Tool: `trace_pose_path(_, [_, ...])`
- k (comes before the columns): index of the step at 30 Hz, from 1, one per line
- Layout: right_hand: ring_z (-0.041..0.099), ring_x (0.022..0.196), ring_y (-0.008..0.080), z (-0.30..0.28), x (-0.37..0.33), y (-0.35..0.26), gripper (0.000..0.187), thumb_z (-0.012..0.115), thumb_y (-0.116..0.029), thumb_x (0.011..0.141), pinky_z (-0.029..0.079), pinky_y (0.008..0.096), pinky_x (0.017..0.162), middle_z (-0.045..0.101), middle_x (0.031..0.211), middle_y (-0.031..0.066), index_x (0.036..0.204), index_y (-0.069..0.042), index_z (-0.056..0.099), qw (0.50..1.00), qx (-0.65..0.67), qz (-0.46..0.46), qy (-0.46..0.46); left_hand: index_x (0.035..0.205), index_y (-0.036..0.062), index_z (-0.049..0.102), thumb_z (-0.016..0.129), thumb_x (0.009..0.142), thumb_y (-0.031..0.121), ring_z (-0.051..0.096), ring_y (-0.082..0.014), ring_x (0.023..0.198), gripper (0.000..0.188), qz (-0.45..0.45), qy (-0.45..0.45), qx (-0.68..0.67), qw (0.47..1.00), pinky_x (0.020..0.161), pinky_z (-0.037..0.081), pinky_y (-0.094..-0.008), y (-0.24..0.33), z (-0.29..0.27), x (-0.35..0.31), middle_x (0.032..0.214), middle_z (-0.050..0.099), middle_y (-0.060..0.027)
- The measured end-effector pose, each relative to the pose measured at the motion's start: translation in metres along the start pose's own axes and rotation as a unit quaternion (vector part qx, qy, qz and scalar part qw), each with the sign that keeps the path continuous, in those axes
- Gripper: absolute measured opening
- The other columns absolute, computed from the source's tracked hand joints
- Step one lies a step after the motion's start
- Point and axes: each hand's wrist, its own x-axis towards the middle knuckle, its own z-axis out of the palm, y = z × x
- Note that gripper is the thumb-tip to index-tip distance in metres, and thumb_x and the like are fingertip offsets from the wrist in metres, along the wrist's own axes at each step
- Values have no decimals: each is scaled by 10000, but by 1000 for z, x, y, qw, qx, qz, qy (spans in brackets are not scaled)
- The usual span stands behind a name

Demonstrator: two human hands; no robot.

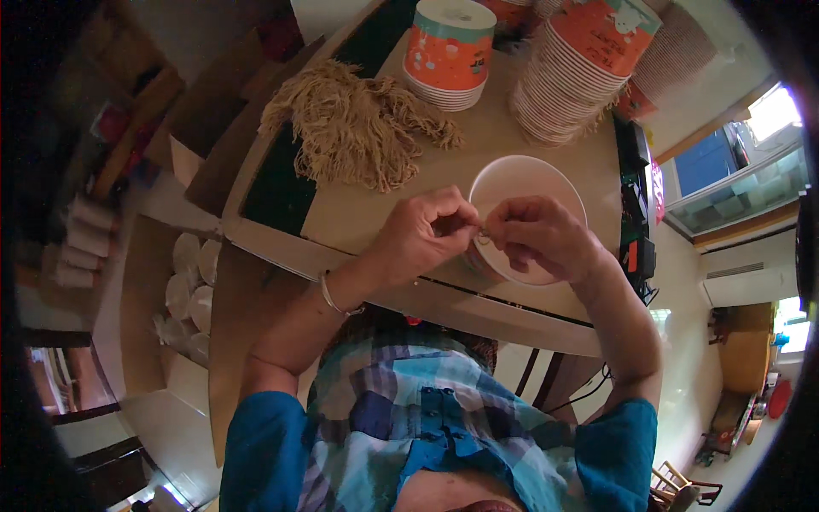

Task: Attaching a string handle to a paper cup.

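I see a bundle of tan twine (354, 128) lying on the tabletop (478, 141) at left; my left hand (422, 235) pinches a thin cord loop (482, 238) beside the white paper cup (520, 192); my right hand (542, 235) pinches that same loop over the cup's rim; stacked orange cups (448, 51) stand behind.

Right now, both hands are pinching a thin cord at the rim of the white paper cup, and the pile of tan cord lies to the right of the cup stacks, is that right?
Not quite: the head view shows the pile of tan cord left of the cup stacks, not right. Both the left hand and right hand do pinch a thin cord at the white paper cup.
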Motion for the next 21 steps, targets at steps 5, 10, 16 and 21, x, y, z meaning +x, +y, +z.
trace_pose_path(5, [569, 623, 86, -5, 5, 8, 107, 648, -77, 897, 477, 229, 536, 614, 791, 40, 960, 9, 638, 999, -17, -32, 7, 932, -7, 651, 633, 864, 3, 563, -50, 762, 70, -31, -32, -40, 998, 704, 476, -214, -3, -4, 6, 841, 589, 1])
trace_pose_path(10, [575, 649, 72, 7, 5, 8, 98, 639, -55, 894, 482, 223, 547, 623, 830, 39, 972, 5, 633, 995, -60, -75, 34, 934, -5, 662, 662, 870, 29, 556, -35, 773, 72, -66, -58, -89, 992, 693, 470, -206, -10, -9, 9, 866, 609, 15])
trace_pose_path(16, [547, 618, 73, 17, 4, 18, 112, 652, -102, 910, 481, 244, 535, 609, 776, 13, 943, -24, 579, 966, -173, -158, 108, 956, 25, 669, 664, 894, 58, 558, -17, 789, 71, -164, -78, -140, 973, 680, 466, -194, -7, -12, 10, 870, 640, 33])
trace_pose_path(21, [579, 664, 135, 26, -4, 22, 125, 637, -50, 888, 501, 289, 595, 594, 777, 70, 934, -21, 525, 905, -280, -265, 180, 986, 24, 658, 657, 898, 61, 569, -23, 798, 95, -155, -67, -134, 976, 694, 480, -198, -7, -9, 9, 888, 657, 17])
